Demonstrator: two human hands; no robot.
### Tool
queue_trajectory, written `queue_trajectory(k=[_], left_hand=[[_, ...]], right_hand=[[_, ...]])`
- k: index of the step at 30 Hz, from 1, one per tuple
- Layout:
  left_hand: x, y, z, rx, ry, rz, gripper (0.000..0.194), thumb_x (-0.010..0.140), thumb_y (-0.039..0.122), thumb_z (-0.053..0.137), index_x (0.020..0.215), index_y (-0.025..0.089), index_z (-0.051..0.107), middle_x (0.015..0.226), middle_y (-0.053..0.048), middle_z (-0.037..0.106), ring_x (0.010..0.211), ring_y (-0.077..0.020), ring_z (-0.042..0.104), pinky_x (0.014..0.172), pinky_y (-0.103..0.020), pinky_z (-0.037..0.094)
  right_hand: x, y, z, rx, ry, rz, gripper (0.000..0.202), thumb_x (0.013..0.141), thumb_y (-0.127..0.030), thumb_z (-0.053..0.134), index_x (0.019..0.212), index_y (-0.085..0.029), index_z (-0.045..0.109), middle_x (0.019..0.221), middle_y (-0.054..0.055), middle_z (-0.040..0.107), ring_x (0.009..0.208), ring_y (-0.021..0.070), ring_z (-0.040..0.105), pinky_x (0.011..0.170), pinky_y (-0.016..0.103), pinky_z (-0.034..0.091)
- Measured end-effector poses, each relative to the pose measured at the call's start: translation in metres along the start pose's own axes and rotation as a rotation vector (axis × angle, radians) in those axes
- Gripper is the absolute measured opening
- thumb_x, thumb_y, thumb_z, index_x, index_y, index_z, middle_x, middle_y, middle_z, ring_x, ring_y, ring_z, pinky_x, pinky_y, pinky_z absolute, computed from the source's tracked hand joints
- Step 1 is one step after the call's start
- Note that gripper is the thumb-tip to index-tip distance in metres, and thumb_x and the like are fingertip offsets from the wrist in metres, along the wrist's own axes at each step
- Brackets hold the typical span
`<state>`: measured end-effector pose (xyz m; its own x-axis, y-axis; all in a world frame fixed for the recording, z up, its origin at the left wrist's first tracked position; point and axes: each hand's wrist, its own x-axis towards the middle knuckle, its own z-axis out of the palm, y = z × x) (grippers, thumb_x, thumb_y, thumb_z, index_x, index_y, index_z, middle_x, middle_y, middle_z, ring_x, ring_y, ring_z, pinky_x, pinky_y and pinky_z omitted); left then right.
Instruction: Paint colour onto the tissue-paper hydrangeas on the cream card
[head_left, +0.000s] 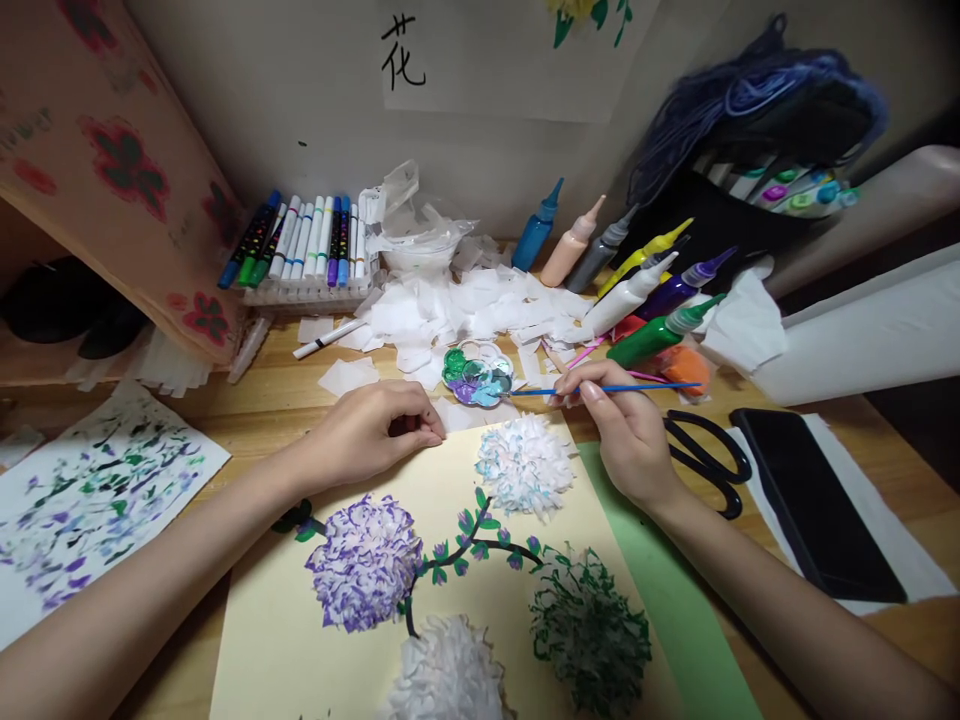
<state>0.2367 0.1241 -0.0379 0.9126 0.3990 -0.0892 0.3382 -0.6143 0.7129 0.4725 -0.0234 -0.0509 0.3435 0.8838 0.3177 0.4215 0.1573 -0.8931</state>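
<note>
My right hand (628, 435) pinches a thin blue paintbrush (651, 387), whose tip touches the light-blue paint in a small flower-shaped palette (457, 368). Green, purple and blue paints fill the palette wells. With fingers curled and thumb against them, my left hand (375, 425) rests at the top edge of a pale yellow paper sheet (262, 600). On the sheet, a white ruffled paper flower (525, 465) has light-blue touches. A purple-tipped flower (364, 562), a dark green-tipped flower (592, 630) and a white flower (450, 675) sit around a painted branch (450, 555).
White paper scraps (442, 305) lie behind the palette. Several paint bottles (571, 242) stand or lean at back right. Markers (300, 240) sit at back left. Black scissors (705, 455) and a phone (817, 505) are at right, a paint-smeared paper (105, 500) at left.
</note>
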Motion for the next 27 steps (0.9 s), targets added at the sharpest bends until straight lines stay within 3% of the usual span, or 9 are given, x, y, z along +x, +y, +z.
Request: queue_trajectory(k=[8,13,27], left_hand=[[-0.001,-0.001,0.001,-0.004,0.005,0.012,0.01,0.089,0.026,0.061,0.085,0.022,0.07,0.085,0.0,0.067,0.079,-0.015,0.059,0.072,-0.028,0.042],[0.001,0.0,0.001,-0.012,0.002,0.0,0.009,0.088,0.024,0.061,0.085,0.021,0.07,0.086,0.0,0.068,0.08,-0.0151,0.059,0.073,-0.029,0.043],[0.0,0.001,0.0,-0.015,0.007,-0.002,0.009,0.088,0.024,0.061,0.084,0.021,0.07,0.085,-0.001,0.068,0.08,-0.0154,0.06,0.073,-0.029,0.044]], right_hand=[[0.0,0.004,-0.001,0.089,0.027,0.039,0.019,0.096,-0.033,0.047,0.086,-0.025,0.062,0.083,0.002,0.059,0.079,0.0169,0.058,0.074,0.032,0.046],[0.001,0.008,-0.006,0.15,0.123,0.062,0.014,0.094,-0.034,0.05,0.089,-0.026,0.062,0.087,0.003,0.059,0.076,0.0176,0.059,0.069,0.033,0.045],[0.004,0.009,-0.006,0.185,0.123,0.126,0.013,0.092,-0.032,0.052,0.085,-0.025,0.061,0.081,0.002,0.06,0.076,0.0176,0.06,0.065,0.032,0.045]])
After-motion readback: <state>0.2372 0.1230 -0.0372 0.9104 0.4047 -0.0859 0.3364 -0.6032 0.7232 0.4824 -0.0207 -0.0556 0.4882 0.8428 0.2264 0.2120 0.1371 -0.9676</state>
